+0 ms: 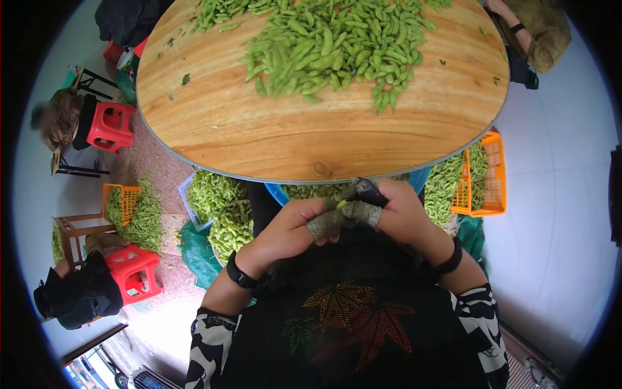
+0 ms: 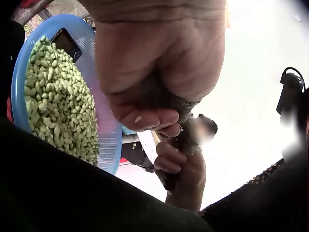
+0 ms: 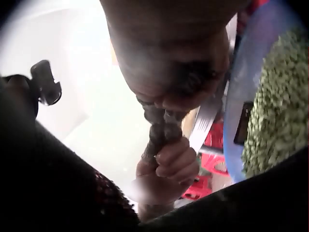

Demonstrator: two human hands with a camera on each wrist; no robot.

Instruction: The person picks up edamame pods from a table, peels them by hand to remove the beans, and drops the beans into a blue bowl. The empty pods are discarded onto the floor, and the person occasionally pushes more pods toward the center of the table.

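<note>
Both hands meet just below the table's near edge, over the lap. My left hand (image 1: pixel 288 227) and my right hand (image 1: pixel 403 211) have dark, worn coverings on thumbs and fingertips. Between their fingertips a green soybean pod (image 1: pixel 341 205) shows in the head view, pinched from both sides and mostly hidden. In the left wrist view the left hand (image 2: pixel 159 63) fills the top, fingers curled, with the right hand (image 2: pixel 181 166) beyond it. Beside them a blue basket (image 2: pixel 34 36) holds shelled beans (image 2: pixel 63 101). The right wrist view has the right hand (image 3: pixel 169 72) above the left hand (image 3: pixel 174 164), fingertips together.
A pile of soybean pods (image 1: pixel 337 52) covers the far part of the wooden table (image 1: pixel 259 142). A phone (image 2: pixel 66 44) lies inside the blue basket. Orange crates (image 1: pixel 495 175) and pods stand at right. People sit around on red stools (image 1: pixel 111 126).
</note>
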